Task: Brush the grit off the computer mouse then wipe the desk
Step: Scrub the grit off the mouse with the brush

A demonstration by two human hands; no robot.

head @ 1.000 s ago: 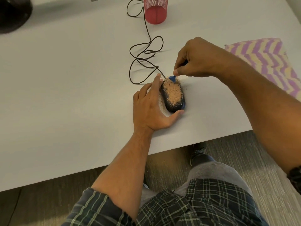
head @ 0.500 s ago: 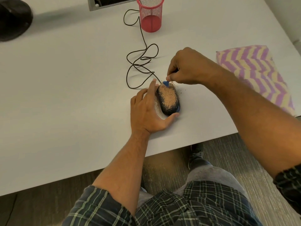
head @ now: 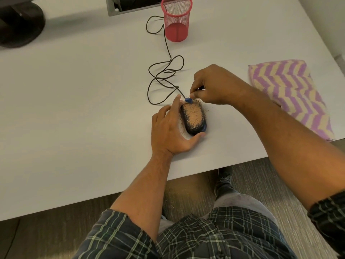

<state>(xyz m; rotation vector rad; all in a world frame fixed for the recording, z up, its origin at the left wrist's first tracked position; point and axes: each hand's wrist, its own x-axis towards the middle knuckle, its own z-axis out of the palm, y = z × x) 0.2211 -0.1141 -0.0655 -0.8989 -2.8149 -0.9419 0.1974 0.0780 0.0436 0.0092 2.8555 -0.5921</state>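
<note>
A black computer mouse (head: 194, 118) lies on the white desk (head: 84, 100), its top covered in tan grit. My left hand (head: 170, 130) cups the mouse's left side, thumb under its near end and index finger along its far left edge. My right hand (head: 212, 85) pinches a small brush with a blue tip (head: 188, 100), which touches the mouse's far end. Loose grains lie on the desk around the mouse. A folded purple and yellow zigzag cloth (head: 287, 94) rests at the right.
The mouse's dark cable (head: 164, 71) loops behind it toward a red mesh pen cup (head: 177, 19). A black monitor base (head: 18, 25) sits at the far left and a grey cable slot (head: 130, 6) at the back. The desk's near edge runs just below my left wrist.
The camera view has shifted, so everything sits lower in frame. Both hands hold the same places on the mouse and brush; the brush tip stays at the mouse's far end.
</note>
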